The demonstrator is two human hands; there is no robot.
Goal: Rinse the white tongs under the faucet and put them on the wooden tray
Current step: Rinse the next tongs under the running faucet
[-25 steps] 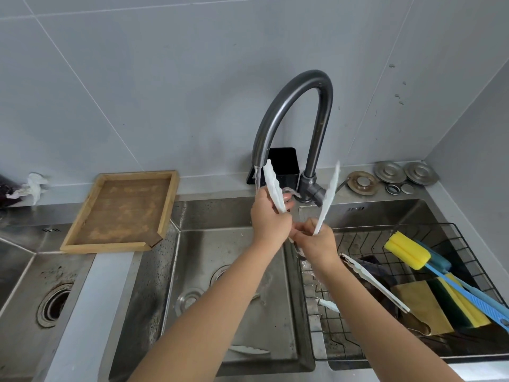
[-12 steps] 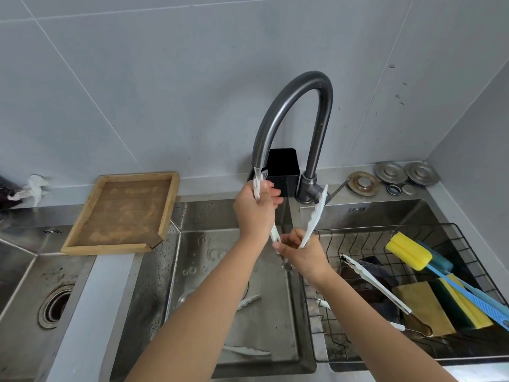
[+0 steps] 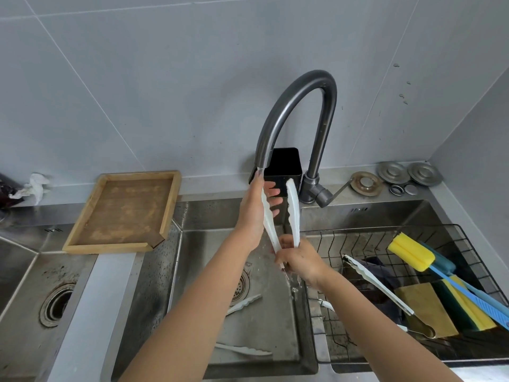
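The white tongs stand upright over the sink, tips up, arms spread in a V. My right hand grips their hinge end at the bottom. My left hand is wrapped around the left arm, just under the spout of the dark curved faucet. Water runs down the tongs and drips below my right hand. The wooden tray lies on the counter to the left, with nothing on it.
Another pair of white tongs lies in the sink basin. A wire rack on the right holds metal tongs, sponges and a yellow-headed brush. A black holder stands behind the faucet; a second drain is far left.
My left hand has slid up the left arm of the tongs toward the spout. The tongs' arms have come closer together and stand more upright. My right hand stayed at the hinge.
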